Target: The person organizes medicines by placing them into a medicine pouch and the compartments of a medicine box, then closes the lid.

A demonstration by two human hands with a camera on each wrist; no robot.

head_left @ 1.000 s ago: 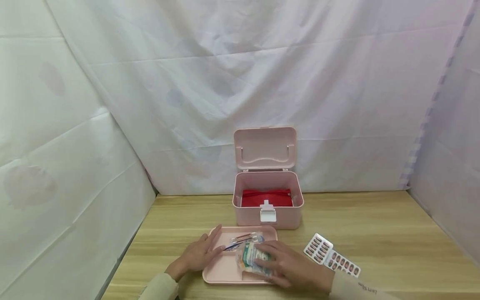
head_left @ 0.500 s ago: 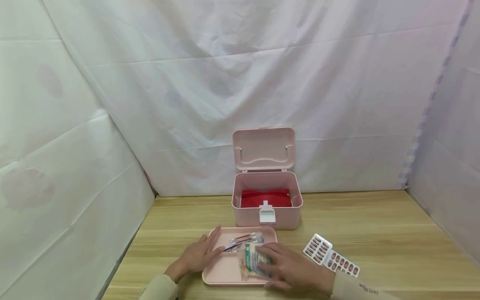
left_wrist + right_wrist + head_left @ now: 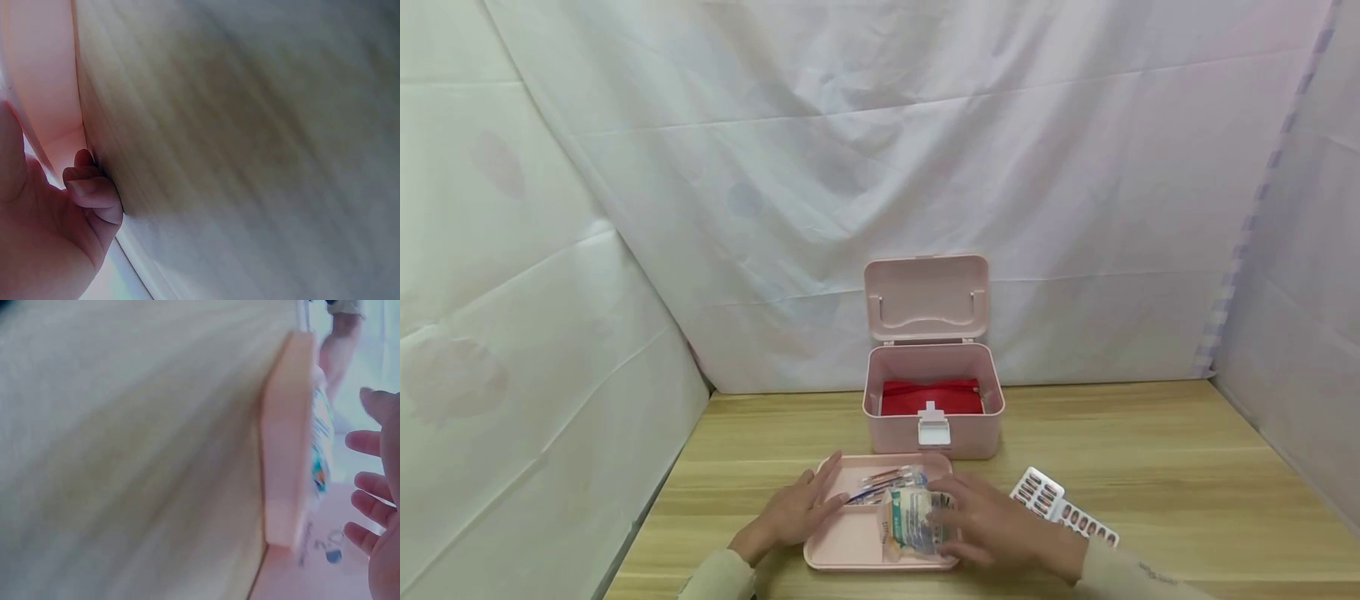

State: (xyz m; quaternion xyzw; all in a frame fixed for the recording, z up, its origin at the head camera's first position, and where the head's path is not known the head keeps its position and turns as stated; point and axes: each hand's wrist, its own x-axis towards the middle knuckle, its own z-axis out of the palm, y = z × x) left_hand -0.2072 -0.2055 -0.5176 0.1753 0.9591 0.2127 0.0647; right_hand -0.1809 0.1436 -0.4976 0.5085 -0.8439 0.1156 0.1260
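Observation:
A pink divided tray point(image 3: 842, 540) lies on the table. My left hand point(image 3: 792, 510) holds its left rim, thumb reaching over the inside; the left wrist view shows curled fingers point(image 3: 94, 190) against the outer wall. In the tray's front right compartment sits a clear plastic packet point(image 3: 912, 521) with white and green print, its contents unclear. Several slim sticks in clear wrapping point(image 3: 887, 483) lie in the back compartment. Over the tray's right edge hovers my right hand point(image 3: 992, 521), fingers spread; the right wrist view shows them apart from the packet.
Behind the tray stands a pink box point(image 3: 898, 433) with its lid point(image 3: 927, 296) raised and a white latch point(image 3: 934, 429) in front. A red zip pouch point(image 3: 928, 397) lies inside. Two blister packs of capsules, one square point(image 3: 1039, 490) and one long point(image 3: 1086, 523), lie to the right.
My right hand has let go of the packet and drawn slightly to the right, now partly covering the square blister pack. The packet stays in the tray; my left hand keeps its place.

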